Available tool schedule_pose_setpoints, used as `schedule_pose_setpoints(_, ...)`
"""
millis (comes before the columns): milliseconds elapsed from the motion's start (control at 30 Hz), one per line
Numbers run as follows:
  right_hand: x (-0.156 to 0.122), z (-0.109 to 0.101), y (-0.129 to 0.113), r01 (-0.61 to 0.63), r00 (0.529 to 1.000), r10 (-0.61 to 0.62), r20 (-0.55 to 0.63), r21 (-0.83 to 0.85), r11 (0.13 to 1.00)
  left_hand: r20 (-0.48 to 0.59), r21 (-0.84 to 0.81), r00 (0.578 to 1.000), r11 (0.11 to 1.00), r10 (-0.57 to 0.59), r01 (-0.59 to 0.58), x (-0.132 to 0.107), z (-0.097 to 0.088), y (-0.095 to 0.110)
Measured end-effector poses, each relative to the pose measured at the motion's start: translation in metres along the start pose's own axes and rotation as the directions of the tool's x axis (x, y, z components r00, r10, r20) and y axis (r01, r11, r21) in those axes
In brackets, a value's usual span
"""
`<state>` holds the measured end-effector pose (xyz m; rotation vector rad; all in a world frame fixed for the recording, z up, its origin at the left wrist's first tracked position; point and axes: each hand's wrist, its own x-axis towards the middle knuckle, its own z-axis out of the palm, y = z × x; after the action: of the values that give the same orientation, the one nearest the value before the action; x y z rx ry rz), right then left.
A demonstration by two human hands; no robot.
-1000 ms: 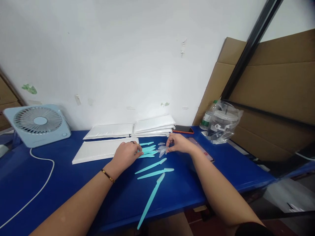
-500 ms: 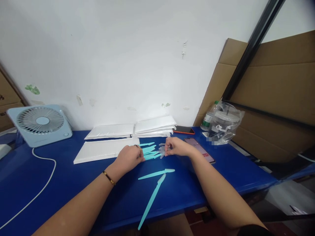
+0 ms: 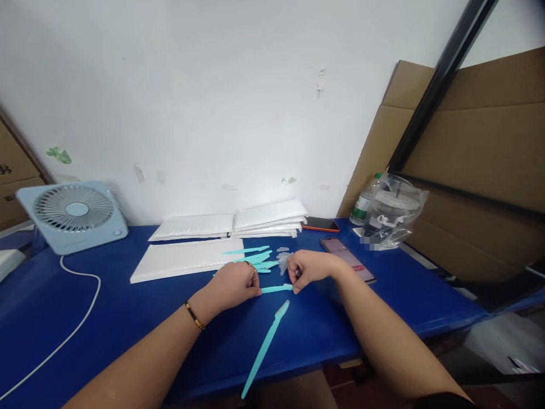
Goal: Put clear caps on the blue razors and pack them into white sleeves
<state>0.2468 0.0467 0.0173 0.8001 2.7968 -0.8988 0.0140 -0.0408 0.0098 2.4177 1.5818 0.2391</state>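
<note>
Between my two hands stretches a turquoise eyebrow razor (image 3: pixel 276 289), lying nearly crosswise. Its handle end is pinched by my left hand (image 3: pixel 237 283). The fingers of my right hand (image 3: pixel 310 269) close on its blade end; whether a cap is there too I cannot tell. Behind my hands lies a loose pile of turquoise razors (image 3: pixel 264 262), partly hidden by the left hand. Several small clear plastic caps (image 3: pixel 283 258) lie right of the pile, beside my right fingers. Another razor (image 3: pixel 264 349) with a pale end rests diagonally near the table's front edge.
White padded packets (image 3: pixel 187 258) lie on the blue table (image 3: pixel 213 352) towards the wall. At left stands a light blue fan (image 3: pixel 76 213) with a white cable. Two phones (image 3: pixel 347 258) (image 3: pixel 321 224), a bottle (image 3: pixel 361 205) and a bagged container (image 3: pixel 394 213) are at right.
Both hands have come nearer the front edge, from the pile and the caps, and now hold one razor between them. The razor that lay crosswise in front no longer shows lying there.
</note>
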Motion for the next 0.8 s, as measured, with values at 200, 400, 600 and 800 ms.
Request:
schedule_pose_setpoints(200, -0.005, -0.01, 0.012, -0.148, 0.898, 0.123, -0.423, -0.026, 0.989, -0.15, 0.055, 0.98, 0.989, -0.129, 0.139, 0.001, -0.015, -0.017)
schedule_pose_setpoints(400, -0.006, -0.012, 0.013, -0.169, 0.838, 0.103, -0.536, -0.076, 0.983, 0.024, -0.11, 0.999, 0.994, -0.027, 0.029, -0.022, -0.007, 0.022)
schedule_pose_setpoints(600, -0.007, -0.011, 0.003, -0.039, 0.876, 0.065, -0.479, 0.063, 0.997, 0.058, -0.079, 0.998, 0.996, -0.025, 0.029, -0.026, 0.008, 0.035)
schedule_pose_setpoints(800, -0.004, -0.004, -0.018, 0.237, 0.897, -0.096, -0.432, 0.287, 0.928, 0.071, -0.413, 0.993, 0.904, -0.091, 0.112, -0.009, -0.009, 0.0)
